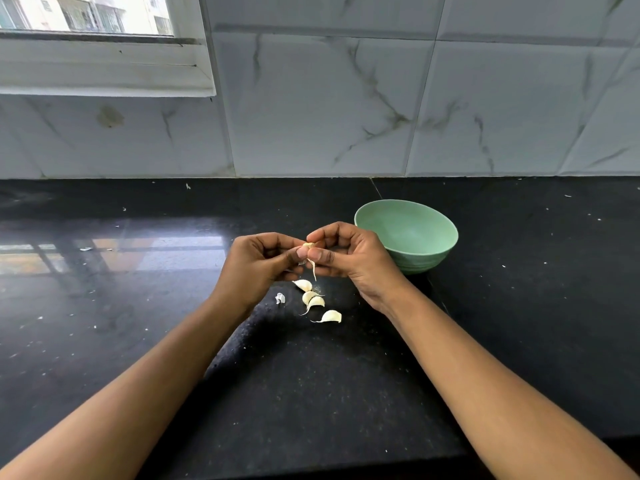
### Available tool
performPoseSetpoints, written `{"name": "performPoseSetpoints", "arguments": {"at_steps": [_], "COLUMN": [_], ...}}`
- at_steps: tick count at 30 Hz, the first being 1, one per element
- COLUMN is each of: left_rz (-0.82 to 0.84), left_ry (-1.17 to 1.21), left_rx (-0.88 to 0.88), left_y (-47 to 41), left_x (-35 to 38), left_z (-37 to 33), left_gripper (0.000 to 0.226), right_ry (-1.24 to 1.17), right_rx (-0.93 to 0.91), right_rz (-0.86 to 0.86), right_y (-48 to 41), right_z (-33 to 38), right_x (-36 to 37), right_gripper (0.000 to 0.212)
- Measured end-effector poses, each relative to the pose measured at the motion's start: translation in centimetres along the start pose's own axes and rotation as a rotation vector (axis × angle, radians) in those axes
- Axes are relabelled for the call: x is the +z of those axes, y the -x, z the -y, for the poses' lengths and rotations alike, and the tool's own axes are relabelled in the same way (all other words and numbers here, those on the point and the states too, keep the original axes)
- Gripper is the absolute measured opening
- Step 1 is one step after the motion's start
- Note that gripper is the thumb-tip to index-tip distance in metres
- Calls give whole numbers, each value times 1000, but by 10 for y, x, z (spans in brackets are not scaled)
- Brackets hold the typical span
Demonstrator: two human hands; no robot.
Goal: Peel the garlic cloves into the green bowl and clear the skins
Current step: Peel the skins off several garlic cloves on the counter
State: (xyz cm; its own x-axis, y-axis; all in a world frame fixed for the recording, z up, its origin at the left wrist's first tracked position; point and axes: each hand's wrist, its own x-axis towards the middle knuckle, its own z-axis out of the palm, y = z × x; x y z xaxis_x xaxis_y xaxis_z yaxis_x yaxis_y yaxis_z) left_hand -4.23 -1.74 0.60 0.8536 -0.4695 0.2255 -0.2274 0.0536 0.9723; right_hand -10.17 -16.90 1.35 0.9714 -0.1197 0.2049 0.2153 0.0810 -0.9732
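Black counter (519, 323) beneath everything. Green bowl (426, 258) stood just right of the grip and slightly beyond it; no cloves seen inside.

Left hand (256, 268) and right hand (349, 258) met fingertip to fingertip. Both pinched one clove (309, 244), held above the counter. A skin strand (313, 268) hung below the pinch.

Four unpeeled cloves (317, 302) lay directly under the grip and toward the person. A skin scrap (280, 298) lay just left of them.

Risks, as judged: the small clove could slip from the pinch and drop among the unpeeled ones. Torn skin could fall onto the speckled counter, where bits are hard to find.
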Motion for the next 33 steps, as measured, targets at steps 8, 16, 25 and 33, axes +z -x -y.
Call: {"name": "performPoseSetpoints", "arguments": {"at_steps": [8,16,25,33], "left_rz": [-9,-107,-84,-142], "left_ry": [47,-93,139,281], "left_rx": [79,286,1,-166], "left_y": [4,7,1,-3], "left_x": [3,5,7,3], "left_z": [-3,-3,0,-3], "left_gripper": [16,10,16,5], "right_ry": [-195,-260,-248,-201], "right_rx": [54,38,41,96], "right_rz": [-11,-68,-100,-86], "right_y": [1,3,-3,-5], "right_z": [-2,-4,-8,-10], "right_x": [4,10,9,5], "right_gripper": [15,13,13,12]}}
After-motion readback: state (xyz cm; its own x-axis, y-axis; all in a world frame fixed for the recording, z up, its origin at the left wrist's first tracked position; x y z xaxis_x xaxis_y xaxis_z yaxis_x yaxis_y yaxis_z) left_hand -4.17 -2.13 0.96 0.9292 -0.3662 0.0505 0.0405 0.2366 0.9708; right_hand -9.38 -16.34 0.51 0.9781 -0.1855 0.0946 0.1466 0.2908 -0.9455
